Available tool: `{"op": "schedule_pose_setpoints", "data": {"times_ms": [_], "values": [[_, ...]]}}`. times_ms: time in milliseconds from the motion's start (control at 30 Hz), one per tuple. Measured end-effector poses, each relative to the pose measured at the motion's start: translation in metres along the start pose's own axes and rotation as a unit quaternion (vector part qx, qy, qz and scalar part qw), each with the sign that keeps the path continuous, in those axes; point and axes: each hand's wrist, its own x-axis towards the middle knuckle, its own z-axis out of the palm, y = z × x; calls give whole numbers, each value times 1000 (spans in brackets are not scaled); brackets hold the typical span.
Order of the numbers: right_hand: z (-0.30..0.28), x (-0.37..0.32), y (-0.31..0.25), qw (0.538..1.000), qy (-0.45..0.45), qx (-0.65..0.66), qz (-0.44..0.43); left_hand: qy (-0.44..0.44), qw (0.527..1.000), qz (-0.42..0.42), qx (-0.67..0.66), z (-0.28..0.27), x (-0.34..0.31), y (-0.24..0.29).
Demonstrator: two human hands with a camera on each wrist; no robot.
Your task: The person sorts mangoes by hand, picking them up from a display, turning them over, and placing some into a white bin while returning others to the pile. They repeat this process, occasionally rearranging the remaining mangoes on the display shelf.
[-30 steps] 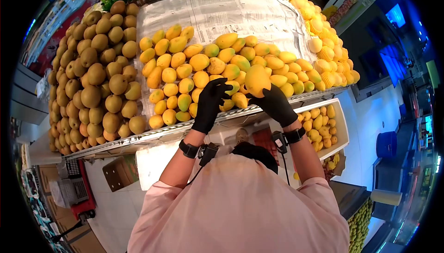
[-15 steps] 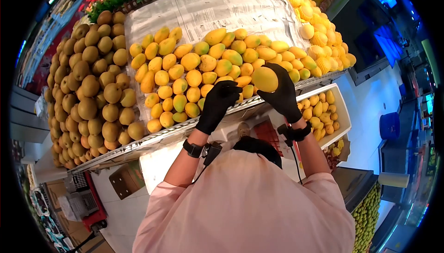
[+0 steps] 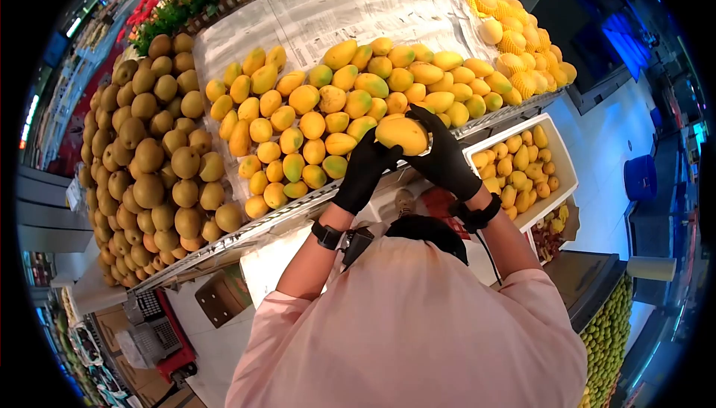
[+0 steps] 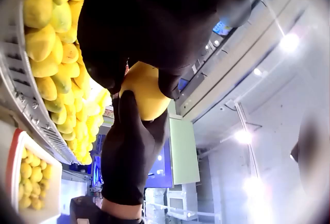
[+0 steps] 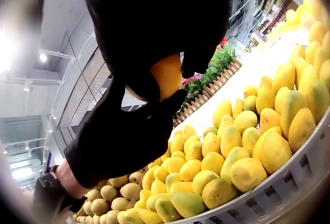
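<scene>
Mango pile [image 3: 304, 99] spreads widest of all, its fruit yellow with some green patches. Brown pears [image 3: 148, 156] heap up along the left side of the mango pile, newspaper [image 3: 350, 16] lies behind it, and net-wrapped fruit [image 3: 514, 41] stands off its right end. A white crate [image 3: 550, 199], holding loose mangoes [image 3: 518, 179], sits lower down beside the pile's near right edge. Two black-gloved hands work just in front of the mango pile, at its near edge: the right hand [image 3: 445, 158] is partly closed, its fingers bent over the right side of the held mango [image 3: 401, 136], while the left hand [image 3: 365, 171] is partly closed too, fingers and thumb gripping the fruit from the left. Smallest, that mango lies directly between the hands, touching both, so neither is nearer. Its long axis runs roughly sideways, from one hand to the other, along the near edge of the mango pile; which hand bears the weight cannot be told.
</scene>
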Motion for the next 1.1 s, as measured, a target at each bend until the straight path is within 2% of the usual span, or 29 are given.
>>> {"op": "schedule_pose_setpoints", "data": {"times_ms": [33, 100, 200, 233, 267, 367, 433, 500, 533, 600, 633, 667, 767, 800, 867, 933, 1033, 1100], "values": [[-2, -1, -3, 1000, -18, -3, 0, -12, 997, -52, -62, -2, -2, 0], [-10, -4, -7, 999, -45, -15, 9, -16, 997, -59, -50, -4, -3, -12], [-18, -18, -1, 992, -76, 51, 85, -44, 992, -98, -71, 1, -5, -22], [-20, -21, 6, 988, -84, 79, 106, -68, 996, -56, -5, 1, -5, -31], [-21, -23, 14, 987, -97, 52, 115, -91, 994, -10, 60, -1, -5, -45], [-29, -31, 19, 975, -91, 119, 165, -171, 983, 8, 60, 4, 5, -68], [-35, -33, 19, 975, -83, 116, 171, -191, 977, -72, -60, 17, 11, -64], [-41, -36, 27, 978, -67, 114, 164, -195, 950, -159, -187, 28, 16, -57], [-47, -38, 25, 975, -59, 147, 158, -203, 952, -163, -162, 30, 21, -58], [-55, -40, 30, 975, -56, 130, 172, -199, 935, -219, -197, 41, 27, -51], [-61, -41, 32, 975, -55, 121, 179, -184, 910, -269, -255, 48, 29, -44], [-69, -44, 32, 981, -45, 53, 182, -166, 880, -318, -311, 55, 33, -40], [-96, -46, 37, 964, -104, -7, 243, -176, 916, -313, -179, 66, 42, -59], [-99, -49, 37, 968, -80, -13, 239, -188, 925, -301, -138, 72, 46, -58], [-111, -52, 39, 956, -87, 19, 279, -191, 927, -305, -100, 83, 52, -59], [-122, -57, 48, 954, -79, 44, 286, -244, 936, -253, 30, 90, 57, -57], [-140, -75, 78, 961, -37, 90, 260, -256, 908, -317, -102, 105, 66, -53], [-155, -90, 94, 956, 7, 146, 253, -259, 919, -290, -69, 113, 72, -50]]}}
